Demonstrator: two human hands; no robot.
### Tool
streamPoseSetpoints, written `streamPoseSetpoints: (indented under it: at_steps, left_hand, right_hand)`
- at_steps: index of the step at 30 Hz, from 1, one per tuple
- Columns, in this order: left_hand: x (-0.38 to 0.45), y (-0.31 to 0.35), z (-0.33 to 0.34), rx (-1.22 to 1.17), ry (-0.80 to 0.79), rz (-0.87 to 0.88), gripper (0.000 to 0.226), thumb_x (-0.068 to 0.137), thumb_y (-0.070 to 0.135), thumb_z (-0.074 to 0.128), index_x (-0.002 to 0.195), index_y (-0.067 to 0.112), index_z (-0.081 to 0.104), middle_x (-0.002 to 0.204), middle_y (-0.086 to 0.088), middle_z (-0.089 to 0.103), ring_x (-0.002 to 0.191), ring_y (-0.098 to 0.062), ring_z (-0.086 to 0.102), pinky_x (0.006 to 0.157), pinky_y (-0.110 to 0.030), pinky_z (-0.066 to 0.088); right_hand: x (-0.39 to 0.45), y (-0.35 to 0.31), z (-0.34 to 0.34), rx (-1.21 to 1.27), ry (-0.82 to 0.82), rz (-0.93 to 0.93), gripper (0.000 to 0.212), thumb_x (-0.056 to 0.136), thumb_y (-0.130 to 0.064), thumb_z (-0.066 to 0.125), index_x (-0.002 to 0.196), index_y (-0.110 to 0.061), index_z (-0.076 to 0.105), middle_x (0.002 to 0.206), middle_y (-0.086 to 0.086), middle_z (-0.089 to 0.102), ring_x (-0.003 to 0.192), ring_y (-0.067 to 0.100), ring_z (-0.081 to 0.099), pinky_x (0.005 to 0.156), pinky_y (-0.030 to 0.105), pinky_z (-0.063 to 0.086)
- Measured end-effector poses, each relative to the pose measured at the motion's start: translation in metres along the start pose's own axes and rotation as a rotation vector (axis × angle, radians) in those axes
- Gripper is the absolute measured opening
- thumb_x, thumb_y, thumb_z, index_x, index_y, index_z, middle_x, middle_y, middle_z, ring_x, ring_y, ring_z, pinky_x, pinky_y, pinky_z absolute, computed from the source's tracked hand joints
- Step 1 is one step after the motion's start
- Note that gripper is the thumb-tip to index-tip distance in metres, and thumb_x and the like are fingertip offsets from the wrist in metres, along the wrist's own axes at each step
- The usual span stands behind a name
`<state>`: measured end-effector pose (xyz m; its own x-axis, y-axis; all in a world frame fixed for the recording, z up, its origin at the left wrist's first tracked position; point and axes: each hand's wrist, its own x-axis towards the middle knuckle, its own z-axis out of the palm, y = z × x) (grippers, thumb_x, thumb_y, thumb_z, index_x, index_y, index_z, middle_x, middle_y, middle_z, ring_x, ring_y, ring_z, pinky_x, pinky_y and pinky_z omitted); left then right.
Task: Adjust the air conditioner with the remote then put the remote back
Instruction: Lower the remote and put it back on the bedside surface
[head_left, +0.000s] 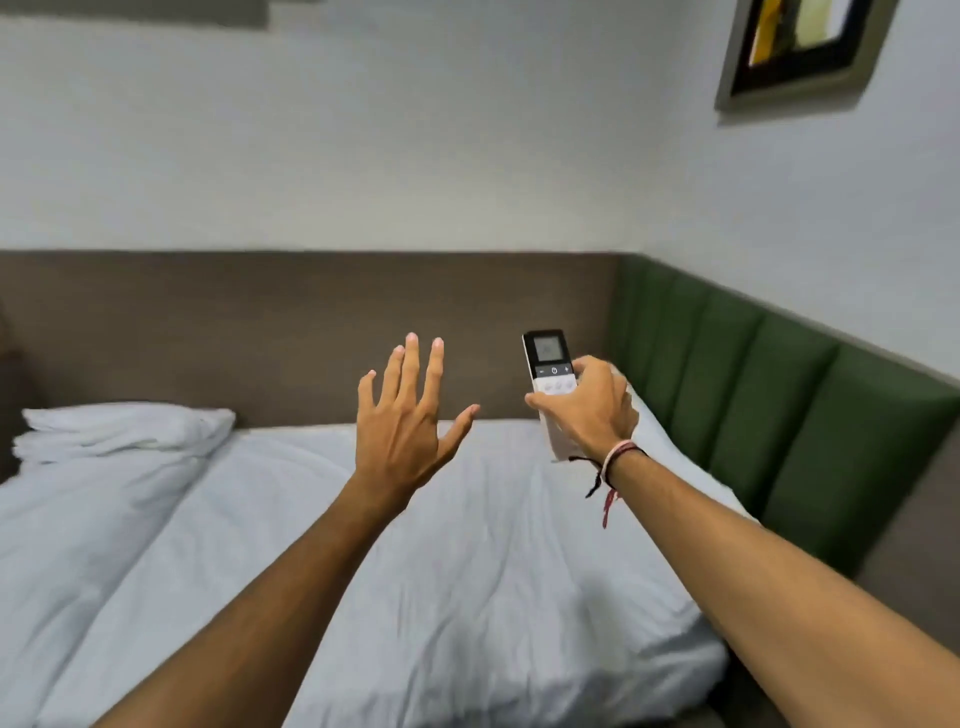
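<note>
Bedroom: white-sheeted bed (467, 571), pillow (124, 431), padded green wall panel (779, 415), framed picture (800, 47).

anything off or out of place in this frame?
Nothing stands out. The right hand holds the remote upright over the bed, thumb by its buttons; the left hand is open and empty. The sheet is only lightly creased, and the pillow lies a little rumpled at the far left. The picture frame's tilt looks like lens distortion.
</note>
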<state>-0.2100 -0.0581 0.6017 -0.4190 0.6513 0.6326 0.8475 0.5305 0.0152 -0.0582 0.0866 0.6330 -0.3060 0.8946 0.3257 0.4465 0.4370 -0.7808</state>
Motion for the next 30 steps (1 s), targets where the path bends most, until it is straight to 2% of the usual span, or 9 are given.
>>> streamPoseSetpoints:
  at_steps: [5, 8, 11, 14, 17, 23, 25, 30]
  left_hand:
    - [-0.058, 0.068, 0.104, -0.104, -0.14, 0.041, 0.082, 0.095, 0.07, 0.031, 0.159, 0.018, 0.023, 0.166, -0.017, 0.027, 0.15, -0.034, 0.033, 0.11, -0.055, 0.038]
    - [-0.103, 0.102, 0.164, -0.148, -0.224, 0.055, 0.082, 0.096, 0.068, 0.031, 0.16, 0.018, 0.02, 0.168, -0.017, 0.021, 0.153, -0.033, 0.026, 0.113, -0.056, 0.036]
    - [-0.153, 0.129, 0.22, -0.163, -0.327, 0.06, 0.082, 0.096, 0.067, 0.029, 0.16, 0.018, 0.017, 0.169, -0.017, 0.017, 0.155, -0.032, 0.022, 0.114, -0.056, 0.034]
    - [-0.214, 0.148, 0.277, -0.183, -0.439, 0.068, 0.082, 0.097, 0.066, 0.029, 0.161, 0.017, 0.015, 0.169, -0.017, 0.016, 0.155, -0.032, 0.022, 0.115, -0.055, 0.034]
    - [-0.272, 0.165, 0.327, -0.167, -0.506, 0.065, 0.08, 0.099, 0.064, 0.027, 0.161, 0.015, 0.015, 0.168, -0.019, 0.018, 0.154, -0.032, 0.023, 0.115, -0.055, 0.034]
    - [-0.358, 0.18, 0.394, -0.067, -0.58, 0.043, 0.083, 0.098, 0.066, 0.029, 0.161, 0.017, 0.007, 0.17, -0.017, 0.01, 0.157, -0.03, 0.011, 0.123, -0.062, 0.021]
    - [-0.381, 0.181, 0.415, -0.076, -0.603, 0.092, 0.084, 0.097, 0.065, 0.033, 0.161, 0.017, 0.007, 0.169, -0.018, 0.01, 0.157, -0.031, 0.009, 0.123, -0.064, 0.02]
    - [-0.417, 0.185, 0.443, -0.094, -0.632, 0.106, 0.083, 0.098, 0.065, 0.031, 0.161, 0.019, 0.004, 0.17, -0.018, 0.01, 0.157, -0.03, 0.008, 0.125, -0.061, 0.014]
  right_hand:
    - [-0.014, 0.124, 0.009, -0.073, -0.07, 0.201, 0.051, 0.06, -0.04, 0.082, 0.106, -0.025, 0.063, 0.098, 0.003, 0.063, 0.097, 0.035, 0.064, 0.075, 0.034, 0.042]
    - [-0.031, 0.203, 0.026, -0.121, -0.133, 0.321, 0.054, 0.063, -0.037, 0.081, 0.111, -0.025, 0.061, 0.111, 0.008, 0.063, 0.102, 0.035, 0.061, 0.083, 0.037, 0.042]
    - [-0.053, 0.275, 0.045, -0.184, -0.179, 0.415, 0.058, 0.063, -0.036, 0.081, 0.116, -0.024, 0.06, 0.113, 0.009, 0.065, 0.105, 0.034, 0.061, 0.086, 0.039, 0.047]
    - [-0.083, 0.347, 0.069, -0.23, -0.216, 0.496, 0.053, 0.063, -0.035, 0.082, 0.11, -0.022, 0.06, 0.106, 0.01, 0.068, 0.101, 0.036, 0.064, 0.083, 0.041, 0.054]
    - [-0.114, 0.412, 0.095, -0.271, -0.266, 0.536, 0.052, 0.065, -0.033, 0.082, 0.11, -0.017, 0.06, 0.108, 0.011, 0.066, 0.101, 0.035, 0.063, 0.08, 0.039, 0.053]
    - [-0.187, 0.521, 0.136, -0.399, -0.344, 0.658, 0.049, 0.068, -0.031, 0.082, 0.108, -0.013, 0.061, 0.115, 0.011, 0.06, 0.104, 0.035, 0.062, 0.08, 0.04, 0.052]
    - [-0.21, 0.555, 0.148, -0.446, -0.39, 0.712, 0.05, 0.07, -0.031, 0.081, 0.112, -0.013, 0.061, 0.119, 0.012, 0.06, 0.108, 0.035, 0.061, 0.082, 0.041, 0.052]
    - [-0.239, 0.611, 0.161, -0.556, -0.471, 0.772, 0.056, 0.073, -0.029, 0.083, 0.122, -0.011, 0.061, 0.126, 0.015, 0.058, 0.114, 0.035, 0.061, 0.085, 0.041, 0.055]
